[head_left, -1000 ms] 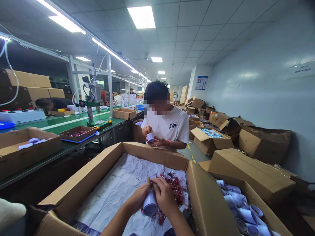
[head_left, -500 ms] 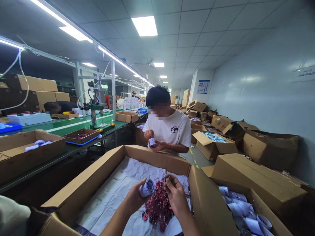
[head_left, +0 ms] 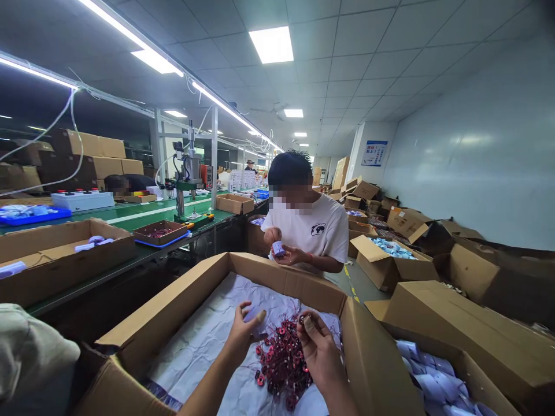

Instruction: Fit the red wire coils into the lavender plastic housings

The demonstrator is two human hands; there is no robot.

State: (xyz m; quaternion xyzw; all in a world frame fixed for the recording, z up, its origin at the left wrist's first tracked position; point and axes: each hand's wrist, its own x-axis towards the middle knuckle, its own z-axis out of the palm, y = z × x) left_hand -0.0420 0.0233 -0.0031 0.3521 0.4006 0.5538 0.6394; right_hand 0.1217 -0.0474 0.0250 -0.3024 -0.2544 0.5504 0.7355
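My left hand (head_left: 243, 332) is over the paper lining in the carton, fingers spread and curved, with no cup visible in it. My right hand (head_left: 318, 341) pinches a small dark round wired part (head_left: 302, 319) between thumb and fingertips; the fingers partly cover it. Below and between my hands lies a tangled heap of small red-and-black round parts with thin red wires (head_left: 284, 361). The heap rests on crumpled white paper (head_left: 203, 329) in a large open cardboard carton (head_left: 173, 303).
Across the carton a person in a white shirt (head_left: 318, 228) holds a white cup-like piece (head_left: 278, 248). To the right, an open box holds white cylinders (head_left: 437, 375). The green workbench (head_left: 143, 214) at left carries a press machine (head_left: 186, 179) and a tray of red parts (head_left: 160, 231).
The white cylindrical cup has left my left hand, which has opened. My right hand still pinches near the heap's upper edge. The view has turned slightly left.
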